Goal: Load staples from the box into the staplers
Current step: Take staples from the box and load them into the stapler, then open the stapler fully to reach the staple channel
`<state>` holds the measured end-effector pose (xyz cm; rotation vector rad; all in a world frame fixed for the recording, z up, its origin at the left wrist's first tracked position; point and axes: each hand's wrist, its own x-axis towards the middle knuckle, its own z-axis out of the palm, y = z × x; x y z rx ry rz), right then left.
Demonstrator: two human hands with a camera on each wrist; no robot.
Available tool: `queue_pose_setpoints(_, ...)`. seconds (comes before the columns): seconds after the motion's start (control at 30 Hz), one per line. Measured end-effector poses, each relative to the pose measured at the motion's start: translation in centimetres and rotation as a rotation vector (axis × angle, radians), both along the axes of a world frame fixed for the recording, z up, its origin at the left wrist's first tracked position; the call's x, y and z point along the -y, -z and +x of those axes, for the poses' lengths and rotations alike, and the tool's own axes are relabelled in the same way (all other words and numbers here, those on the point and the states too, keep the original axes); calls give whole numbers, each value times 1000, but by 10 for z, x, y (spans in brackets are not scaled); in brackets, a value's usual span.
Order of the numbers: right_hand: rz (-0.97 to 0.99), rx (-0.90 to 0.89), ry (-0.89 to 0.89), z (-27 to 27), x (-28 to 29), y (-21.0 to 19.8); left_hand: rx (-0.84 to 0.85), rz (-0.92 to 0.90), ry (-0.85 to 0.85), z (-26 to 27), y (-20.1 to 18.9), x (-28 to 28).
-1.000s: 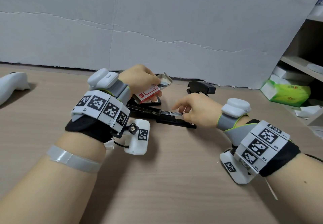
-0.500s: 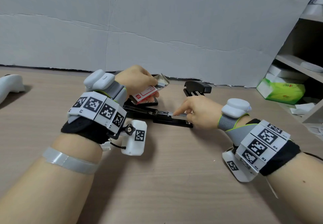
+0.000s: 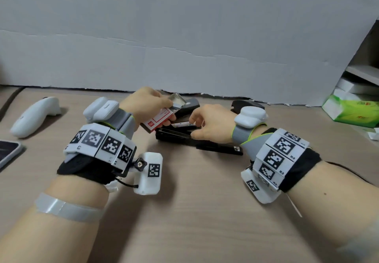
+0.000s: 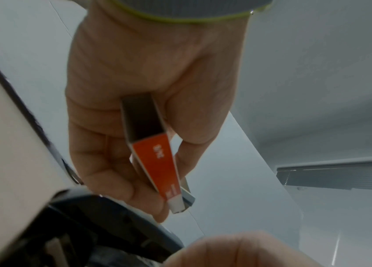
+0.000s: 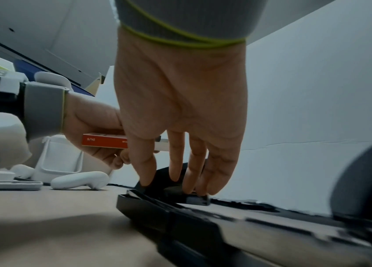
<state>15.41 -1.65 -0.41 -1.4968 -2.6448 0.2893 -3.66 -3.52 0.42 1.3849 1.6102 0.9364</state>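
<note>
Staples box, a small red-and-white cardboard carton (image 3: 159, 122) with its flap open, sits pinched in our left hand (image 3: 143, 102), raised above the far middle of the wooden table (image 3: 194, 211). Below it lies the black stapler (image 3: 196, 142), opened flat. Our right hand (image 3: 211, 123) reaches down, fingers (image 5: 145, 169) extended onto the stapler's channel; we cannot tell whether they hold staples.

- A wood-grain table (image 3: 184, 211) fills the foreground.
- A grey-white board (image 3: 184, 37), cracked along a crease, stands at its far edge.
- Shelves (image 3: 363, 72) on the right hold white boxes and a green tissue pack (image 3: 352, 111).
</note>
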Motion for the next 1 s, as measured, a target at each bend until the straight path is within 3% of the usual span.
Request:
queue_pose_setpoints(0.2, -24, 78, -26, -26, -7, 4, -141, -10, -106, -40, 16, 16)
queue_pose_setpoints(0.37, -90, 132, 28, -2, -5, 6, -178, -135, -29, -53, 29, 26)
queue_pose_setpoints(0.47, -105, 154, 76, 18, -4, 6, -273, -161, -85, -61, 34, 24)
queue_pose_setpoints(0.57, -108, 192, 148, 37, -4, 8, -364, -183, -153, -65, 39, 22)
queue_pose_setpoints(0.77, -158, 249, 243, 57, -4, 18, -472, -247, -118, -61, 39, 20)
queue_pose_setpoints(1.0, -156, 188, 265, 67, -3, 18, -588, -228, -145, -44, 31, 24)
